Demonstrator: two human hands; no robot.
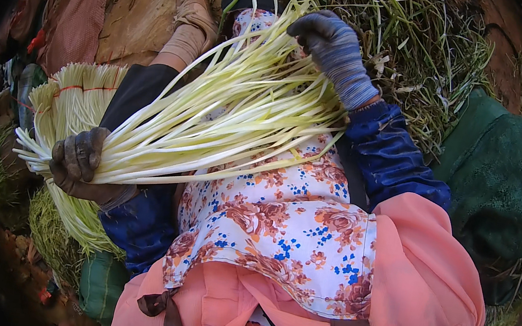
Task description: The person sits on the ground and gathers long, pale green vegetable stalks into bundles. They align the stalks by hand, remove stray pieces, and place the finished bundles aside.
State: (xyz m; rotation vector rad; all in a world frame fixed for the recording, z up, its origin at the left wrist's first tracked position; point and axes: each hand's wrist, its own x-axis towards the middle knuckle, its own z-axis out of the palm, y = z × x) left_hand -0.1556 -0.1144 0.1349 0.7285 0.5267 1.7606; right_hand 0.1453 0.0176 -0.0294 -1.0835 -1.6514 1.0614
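My left hand, in a dark, soiled glove, is shut around the white lower ends of a loose bunch of long pale-stemmed greens, which look like blanched chives. The bunch fans out over my lap towards the upper right, its tips yellow-green. At those leafy ends is my right hand, in a grey-blue striped knit glove with dark fingers. Its fingers are bent over the leaves; whether they grip any is not plain. Beside my left leg stand tied bundles of the same greens with red bands, partly behind my left hand.
A floral apron covers my lap. Loose green and dry leaves are heaped at the upper right, beside a dark green sack. A reddish woven sack lies upper left, another green sack lower left. My shoe rests on brown ground.
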